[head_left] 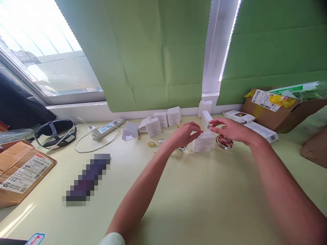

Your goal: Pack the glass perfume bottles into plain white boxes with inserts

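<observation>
A small white box point(203, 143) printed with fine text stands upright on the table between my hands. My left hand point(186, 135) is at its upper left edge, fingers bent and fingertips closed together on the top. Just above the box's upper right, my right hand point(227, 130) is held with curved fingers, thumb and fingertips slightly apart and nothing visible between them. Below that hand lies a shiny round metal object point(224, 142) with a reddish face. Small metal parts, partly hidden by my left hand, lie beside it, with a gold-coloured cylinder point(151, 144) further left.
Several white boxes point(153, 127) stand along the back, beside an opened carton point(130, 131). At left are a power strip point(108, 129), a cable, a black headband point(55, 134), a cardboard box point(24, 170) and a pixelated dark object point(88, 178). A larger cardboard box point(286, 114) stands back right.
</observation>
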A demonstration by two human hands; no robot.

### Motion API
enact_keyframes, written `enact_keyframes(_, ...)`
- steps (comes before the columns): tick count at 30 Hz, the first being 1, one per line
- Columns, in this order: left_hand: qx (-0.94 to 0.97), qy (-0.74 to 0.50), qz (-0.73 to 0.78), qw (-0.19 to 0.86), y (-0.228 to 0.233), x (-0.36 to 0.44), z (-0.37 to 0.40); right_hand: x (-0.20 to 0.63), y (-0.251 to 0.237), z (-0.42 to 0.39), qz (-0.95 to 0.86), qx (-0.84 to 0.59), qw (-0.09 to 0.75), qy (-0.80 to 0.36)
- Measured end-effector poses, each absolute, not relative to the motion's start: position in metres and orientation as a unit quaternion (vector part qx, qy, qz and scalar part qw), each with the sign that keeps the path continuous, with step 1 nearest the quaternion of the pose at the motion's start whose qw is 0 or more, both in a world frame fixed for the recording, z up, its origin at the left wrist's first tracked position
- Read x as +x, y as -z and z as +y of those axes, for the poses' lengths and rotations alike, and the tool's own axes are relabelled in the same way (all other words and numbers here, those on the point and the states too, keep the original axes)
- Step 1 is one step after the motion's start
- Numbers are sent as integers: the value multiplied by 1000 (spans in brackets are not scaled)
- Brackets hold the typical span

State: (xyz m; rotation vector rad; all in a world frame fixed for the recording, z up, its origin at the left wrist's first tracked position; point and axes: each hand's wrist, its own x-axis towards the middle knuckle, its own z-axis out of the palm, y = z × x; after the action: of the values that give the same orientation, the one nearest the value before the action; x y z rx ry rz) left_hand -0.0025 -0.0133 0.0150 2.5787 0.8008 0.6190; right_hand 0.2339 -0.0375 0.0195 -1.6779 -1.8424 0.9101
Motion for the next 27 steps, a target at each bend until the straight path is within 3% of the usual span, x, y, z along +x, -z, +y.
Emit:
enact_keyframes(6, 923, -195, 296, 147, -15, -4, -13, 230, -13, -35, -689, -590, 212, -365)
enact_keyframes(18, 904, -200, 325, 192, 3, 8, -11, 229, -15, -36, -689, -592, 208, -362)
enact_keyframes(27, 902, -230, 335, 146, 3, 13, -10, 282, -48, -57, -610, -671, 362, -216)
